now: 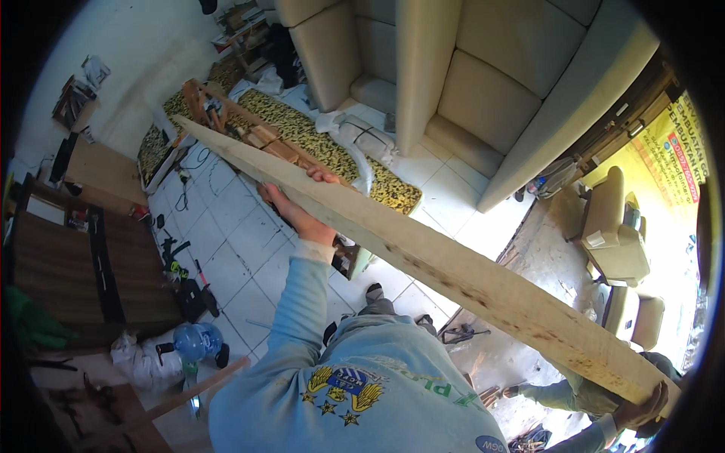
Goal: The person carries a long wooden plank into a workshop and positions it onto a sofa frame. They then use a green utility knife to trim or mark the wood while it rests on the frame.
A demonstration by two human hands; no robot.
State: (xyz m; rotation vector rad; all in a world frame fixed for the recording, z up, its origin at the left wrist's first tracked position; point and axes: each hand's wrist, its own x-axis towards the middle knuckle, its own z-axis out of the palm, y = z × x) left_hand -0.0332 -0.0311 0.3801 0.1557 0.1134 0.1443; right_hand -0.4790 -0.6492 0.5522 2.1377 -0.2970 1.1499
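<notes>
A long, pale wooden plank [445, 268] with dark stains slants across in front of my chest, from the upper left down to the lower right. My left hand [302, 211] is closed around it toward its upper-left part, with some fingertips showing over the far edge. Close to the plank's lower-right end, my right hand [642, 409] grips it with fingers laid over the face; the palm is hidden in shadow. The whole length hangs above the tiled floor.
Another person [578, 392] crouches under the plank's right end. Tall beige padded seats [495, 83] stand ahead; a yellow-black patterned mat [393, 192] bears a wooden frame [264, 140]. A blue water bottle [198, 341] and tools lie left on the white tiles [242, 257]. Small beige seats [615, 226] stand right.
</notes>
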